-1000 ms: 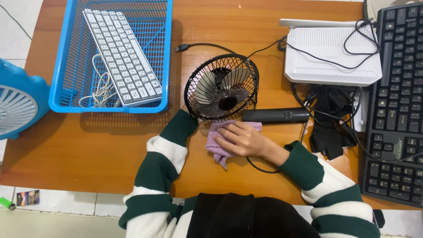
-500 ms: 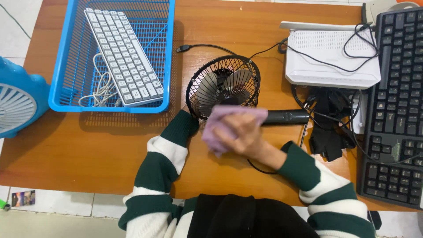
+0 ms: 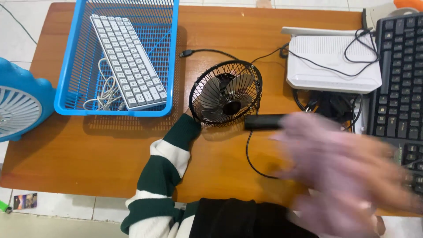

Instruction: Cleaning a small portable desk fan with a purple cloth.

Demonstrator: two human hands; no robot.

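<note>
Swung away from the fan (image 3: 225, 93) within 1 second: right hand (image 3: 348, 167), a blur with purple cloth (image 3: 335, 145) near the desk's (image 3: 101, 145) right edge, grip unclear. Wiping paused, seemingly. Left hand hidden behind fan.

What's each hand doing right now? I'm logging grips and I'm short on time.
Left hand: hidden behind the black desk fan; state cannot be told.
Right hand: motion-blurred with the purple cloth; grip cannot be told.
</note>
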